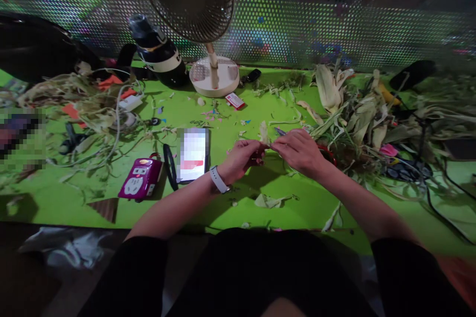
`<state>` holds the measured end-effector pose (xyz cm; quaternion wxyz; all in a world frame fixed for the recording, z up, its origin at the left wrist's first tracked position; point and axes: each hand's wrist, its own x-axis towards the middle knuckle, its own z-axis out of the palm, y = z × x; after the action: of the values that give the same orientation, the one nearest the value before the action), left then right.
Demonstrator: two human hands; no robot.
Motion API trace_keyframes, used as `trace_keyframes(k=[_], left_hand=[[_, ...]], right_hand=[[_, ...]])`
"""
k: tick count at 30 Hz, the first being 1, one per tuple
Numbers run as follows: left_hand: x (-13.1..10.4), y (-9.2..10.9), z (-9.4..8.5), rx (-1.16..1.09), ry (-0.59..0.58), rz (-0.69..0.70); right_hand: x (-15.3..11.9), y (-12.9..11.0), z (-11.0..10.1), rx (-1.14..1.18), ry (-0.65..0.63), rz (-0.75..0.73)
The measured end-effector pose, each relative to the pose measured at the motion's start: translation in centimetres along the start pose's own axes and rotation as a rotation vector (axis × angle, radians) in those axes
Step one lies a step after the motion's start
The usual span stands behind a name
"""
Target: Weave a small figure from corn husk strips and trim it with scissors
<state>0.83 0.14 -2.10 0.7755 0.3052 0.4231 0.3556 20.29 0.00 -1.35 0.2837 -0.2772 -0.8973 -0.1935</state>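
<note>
My left hand (243,158), with a pale watch band (219,180) on its wrist, is closed in a pinch near the middle of the table. Close against it, my right hand (300,151) pinches too. Between the two sets of fingertips is a small piece of dried corn husk (264,132), its pale tip sticking up. Just in front of my body lies a loose husk piece (270,201) on the green tabletop (230,215). A large heap of dried husks (357,124) lies beyond my right hand. The fingertips' exact hold is too small to make out.
A fan (214,77) and a dark bottle (159,54) stand at the back by a perforated metal screen (282,29). Left of my hands are a lit phone (193,154) and a purple power outlet box (141,178). Cables and more husks (67,91) spread across the left side.
</note>
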Motion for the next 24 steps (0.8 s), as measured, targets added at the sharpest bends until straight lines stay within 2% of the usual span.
trace_keyframes(k=[8, 16, 19, 24], left_hand=[[0.03, -0.07, 0.1, -0.022, 0.003, -0.005], [-0.02, 0.66, 0.35, 0.142, 0.015, -0.028], [0.15, 0.82, -0.05, 0.2, -0.017, -0.042], [0.32, 0.87, -0.47, 0.326, -0.065, 0.03]], right_hand=[[0.4, -0.26, -0.54, -0.062, 0.003, -0.139], [-0.33, 0.08, 0.31, 0.062, -0.028, -0.049], [-0.23, 0.0, 0.32, 0.076, 0.005, -0.059], [0.24, 0.01, -0.23, 0.094, -0.015, -0.091]])
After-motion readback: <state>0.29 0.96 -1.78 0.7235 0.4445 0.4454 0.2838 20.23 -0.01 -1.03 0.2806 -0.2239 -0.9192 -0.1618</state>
